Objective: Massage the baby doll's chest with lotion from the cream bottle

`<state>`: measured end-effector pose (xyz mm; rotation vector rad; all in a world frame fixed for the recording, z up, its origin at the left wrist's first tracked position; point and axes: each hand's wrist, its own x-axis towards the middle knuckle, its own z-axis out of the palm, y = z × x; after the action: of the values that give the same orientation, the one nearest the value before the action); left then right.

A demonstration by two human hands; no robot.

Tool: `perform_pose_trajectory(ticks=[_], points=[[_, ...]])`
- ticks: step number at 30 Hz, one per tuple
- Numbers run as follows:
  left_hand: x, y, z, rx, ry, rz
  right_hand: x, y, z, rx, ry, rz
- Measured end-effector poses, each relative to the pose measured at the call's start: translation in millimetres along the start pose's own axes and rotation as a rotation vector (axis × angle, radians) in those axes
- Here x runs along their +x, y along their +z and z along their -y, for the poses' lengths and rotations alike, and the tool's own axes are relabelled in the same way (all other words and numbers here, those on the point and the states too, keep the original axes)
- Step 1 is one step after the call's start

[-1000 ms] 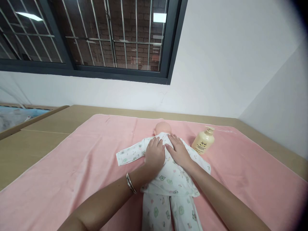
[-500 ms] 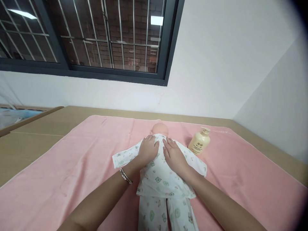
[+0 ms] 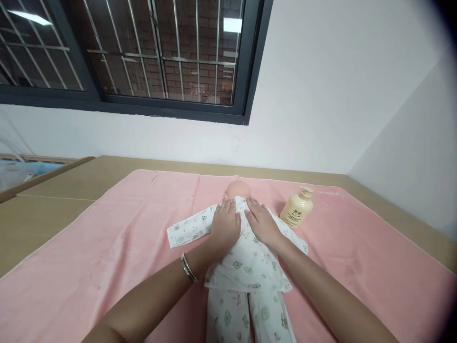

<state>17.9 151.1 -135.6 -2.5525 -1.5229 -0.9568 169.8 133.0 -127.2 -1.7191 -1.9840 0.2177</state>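
A baby doll lies stretched out on the pink sheet, its bald head toward the wall and its face not visible. It wears a white printed top with long sleeves and matching trousers. My left hand rests flat on the left side of the top, just below the head, with silver bangles on the wrist. On the right side of the top, my right hand lies flat, fingers stretched toward the head. Neither hand grips anything.
A pale yellow pump bottle stands right of the doll. The pink sheet covers much of a tan table. Behind rises a white wall with a dark-framed barred window. Blue bedding shows at far left.
My left hand has shifted slightly right and toward the doll's head, nearer its middle. My right hand has moved a little toward the head too. The doll and bottle stay in place.
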Motion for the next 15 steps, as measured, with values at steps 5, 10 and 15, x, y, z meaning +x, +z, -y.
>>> perform_pose_trajectory(ticks=[5, 10, 15], points=[[-12, -5.4, -9, 0.115, 0.119, -0.006, 8, 3, -14, 0.006, 0.045, 0.002], [-13, -14.4, -11, 0.107, 0.141, 0.03, 1, 1, -2, -0.049, 0.037, -0.017], [-1, -15.7, -4, -0.007, 0.02, 0.041, -15, 0, 23, -0.165, 0.01, -0.052]])
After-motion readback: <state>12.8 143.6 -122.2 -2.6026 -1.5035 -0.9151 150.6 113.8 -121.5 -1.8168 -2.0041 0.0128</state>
